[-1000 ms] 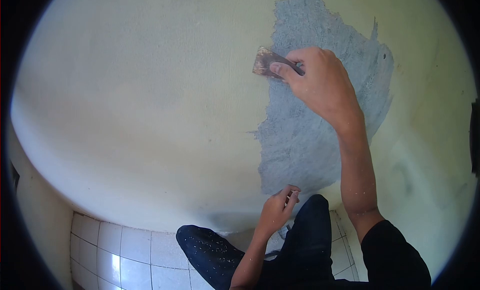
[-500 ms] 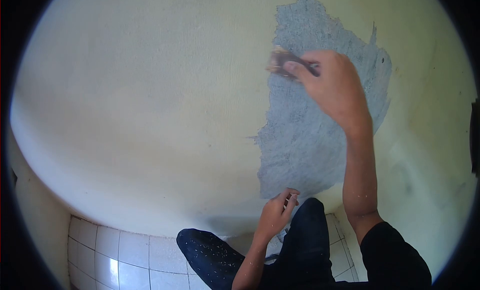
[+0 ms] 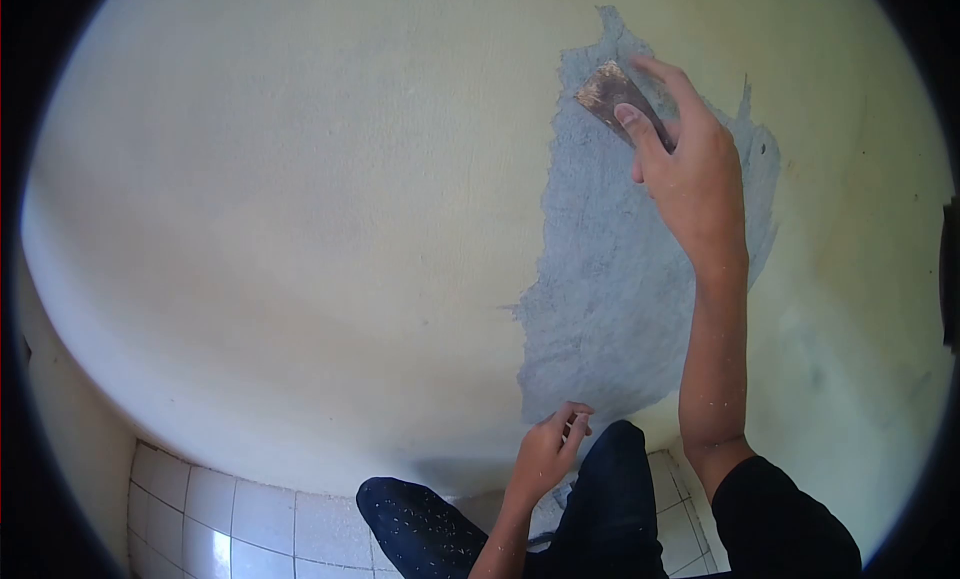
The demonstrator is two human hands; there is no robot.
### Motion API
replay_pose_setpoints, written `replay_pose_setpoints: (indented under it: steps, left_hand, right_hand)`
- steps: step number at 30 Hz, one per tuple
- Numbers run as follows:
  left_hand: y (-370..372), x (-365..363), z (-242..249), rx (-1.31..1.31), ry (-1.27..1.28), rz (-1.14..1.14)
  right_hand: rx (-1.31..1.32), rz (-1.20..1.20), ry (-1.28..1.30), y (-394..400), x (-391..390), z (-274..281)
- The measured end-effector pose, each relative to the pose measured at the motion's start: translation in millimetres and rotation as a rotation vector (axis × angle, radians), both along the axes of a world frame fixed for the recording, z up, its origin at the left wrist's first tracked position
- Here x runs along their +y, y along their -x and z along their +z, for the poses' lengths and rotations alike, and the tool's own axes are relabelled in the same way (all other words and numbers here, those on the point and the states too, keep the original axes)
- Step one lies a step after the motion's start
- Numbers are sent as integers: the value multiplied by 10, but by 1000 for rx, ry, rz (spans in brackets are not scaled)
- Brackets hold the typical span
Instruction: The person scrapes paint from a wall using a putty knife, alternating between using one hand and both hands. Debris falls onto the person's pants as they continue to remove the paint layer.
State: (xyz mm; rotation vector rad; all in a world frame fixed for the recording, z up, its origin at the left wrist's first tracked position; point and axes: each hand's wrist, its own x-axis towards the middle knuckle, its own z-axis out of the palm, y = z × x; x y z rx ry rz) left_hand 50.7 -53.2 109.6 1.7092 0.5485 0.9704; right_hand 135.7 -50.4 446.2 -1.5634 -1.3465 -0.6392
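Note:
Flat against the upper part of a grey bare patch (image 3: 600, 269) on the wall is a scraper (image 3: 625, 99) with a worn, paint-flecked blade. My right hand (image 3: 695, 159) grips it between thumb and fingers, with the index finger stretched out towards the wall. Around the patch, the wall (image 3: 350, 209) has pale yellow-green paint with a ragged edge. Low down, near the patch's bottom edge and beside my knee, my left hand (image 3: 552, 447) has its fingers curled; whether it holds anything is too small to tell.
My bent knees in dark trousers (image 3: 415, 524), speckled with pale flakes, are at the bottom. White floor tiles (image 3: 265, 524) run along the wall's base. A dark object (image 3: 950, 279) stands at the right edge.
The scraper and my right hand have moved slightly right and up on the patch, and the index finger has stretched out. The view has tilted up slightly, while my left hand keeps its pose.

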Motion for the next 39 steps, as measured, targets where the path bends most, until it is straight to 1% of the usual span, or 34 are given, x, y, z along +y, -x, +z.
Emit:
replay_pose_setpoints:
  steps: [3,6,9,12,15,18,21,27,33,36,39]
  left_hand:
    - [1,-17,26,34,1,-10]
    - [-28,-18,52,37,-22,-6]
    - [-44,-30,33,53,-32,-1]
    - [-54,-50,45,71,-39,1]
    - [-45,-57,57,98,-49,-1]
    - [-44,-53,35,115,-53,-2]
    - [-39,-64,16,125,-67,0]
    - [37,-98,61,142,-93,13]
    - [96,-108,51,151,-109,24]
    - [92,-94,50,172,-100,20]
    - [74,-68,14,195,-101,16]
  right_hand:
    - [0,122,-38,-117,72,-22]
    - [-211,127,-195,-218,216,-18]
    - [-357,102,-201,-204,183,90]
    - [-378,136,-222,-265,255,117]
    - [-323,76,-112,-273,251,90]
    - [-403,140,-140,-291,252,16]
    - [-580,131,-269,-306,288,-42]
    - [-635,95,-183,-317,242,-20]
    - [-632,234,-163,-400,286,-60]
    - [-583,200,-281,-419,311,20]
    - [-494,115,-233,-472,319,82]
